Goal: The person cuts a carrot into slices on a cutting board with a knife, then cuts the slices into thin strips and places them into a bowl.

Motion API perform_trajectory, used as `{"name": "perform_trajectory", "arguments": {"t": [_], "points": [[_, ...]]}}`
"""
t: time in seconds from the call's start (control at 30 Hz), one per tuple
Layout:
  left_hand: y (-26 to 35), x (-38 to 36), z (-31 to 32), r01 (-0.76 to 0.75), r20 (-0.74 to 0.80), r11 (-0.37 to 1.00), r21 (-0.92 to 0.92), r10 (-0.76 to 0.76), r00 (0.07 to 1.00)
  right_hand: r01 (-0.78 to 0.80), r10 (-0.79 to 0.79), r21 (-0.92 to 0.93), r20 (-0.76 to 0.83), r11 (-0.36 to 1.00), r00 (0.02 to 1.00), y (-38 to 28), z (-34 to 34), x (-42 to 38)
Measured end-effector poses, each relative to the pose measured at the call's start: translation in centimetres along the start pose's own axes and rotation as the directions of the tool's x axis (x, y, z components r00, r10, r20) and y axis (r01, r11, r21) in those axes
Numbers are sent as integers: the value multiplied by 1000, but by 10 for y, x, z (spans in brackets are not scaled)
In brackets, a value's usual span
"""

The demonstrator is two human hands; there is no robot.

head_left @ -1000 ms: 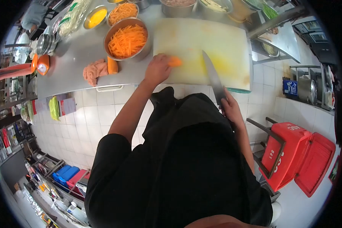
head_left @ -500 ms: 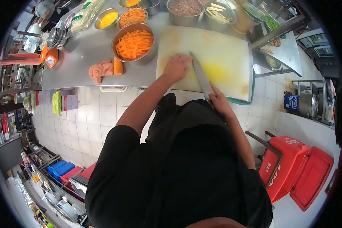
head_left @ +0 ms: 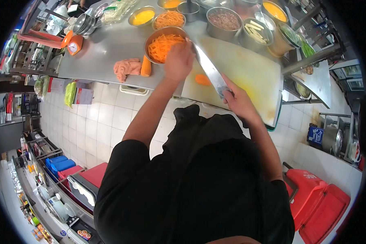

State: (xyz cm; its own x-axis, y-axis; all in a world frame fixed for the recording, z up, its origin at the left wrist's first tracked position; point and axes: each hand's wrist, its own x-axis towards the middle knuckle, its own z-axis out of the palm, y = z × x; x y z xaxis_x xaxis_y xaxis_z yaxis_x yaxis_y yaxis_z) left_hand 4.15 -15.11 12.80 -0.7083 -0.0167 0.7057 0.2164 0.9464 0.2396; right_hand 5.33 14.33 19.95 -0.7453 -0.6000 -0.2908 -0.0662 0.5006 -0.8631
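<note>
A metal bowl (head_left: 147, 48) of shredded carrot (head_left: 162, 45) stands left of the white cutting board (head_left: 256, 73). My left hand (head_left: 179, 61) is over the bowl's right side, fingers bent and partly hidden; what they hold, if anything, cannot be made out. My right hand (head_left: 238, 99) is closed on the handle of a large knife (head_left: 208, 67), whose blade slants up and left over the board, its tip near my left hand. An orange carrot piece (head_left: 203, 79) lies on the board below the blade. Farther left, a whole carrot (head_left: 146, 67) rests beside a pinkish cloth (head_left: 127, 68).
Bowls of yellow liquid (head_left: 143, 17), more shredded carrot (head_left: 169, 19), brown minced food (head_left: 223, 21) and pale sticks (head_left: 255, 31) line the back. An orange scale (head_left: 73, 44) stands at the left. A red bin (head_left: 307, 195) is on the floor at the right.
My left hand has moved from the board to the carrot bowl. The knife has risen toward the bowl, with my right hand still on it. The carrot piece now shows on the board. The view has shifted.
</note>
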Motion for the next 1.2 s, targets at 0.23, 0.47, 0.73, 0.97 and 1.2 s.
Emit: {"name": "perform_trajectory", "arguments": {"t": [0.23, 0.47, 0.73, 0.97, 1.2], "points": [[-45, -12, -47, 159, 15, 986, 54, -160, 987, -125, 128, 50, -81, 991, 988, -12, -5, -4], [11, -79, -27, 249, 199, 961, -121, -223, 954, -223, 213, -20, -222, 975, 951, 83, -16, -42], [30, -115, 36, 230, 376, 962, -150, -159, 913, -193, 134, -180, -296, 965, 946, 129, -9, -69], [50, -98, 65, 235, 557, 938, -257, -54, 828, -265, 194, -164, -353, 950, 915, 148, -11, -88], [89, -86, 96, 128, 547, 913, -388, 116, 829, -306, 190, -368, -319, 878, 928, 154, -6, -91]]}}
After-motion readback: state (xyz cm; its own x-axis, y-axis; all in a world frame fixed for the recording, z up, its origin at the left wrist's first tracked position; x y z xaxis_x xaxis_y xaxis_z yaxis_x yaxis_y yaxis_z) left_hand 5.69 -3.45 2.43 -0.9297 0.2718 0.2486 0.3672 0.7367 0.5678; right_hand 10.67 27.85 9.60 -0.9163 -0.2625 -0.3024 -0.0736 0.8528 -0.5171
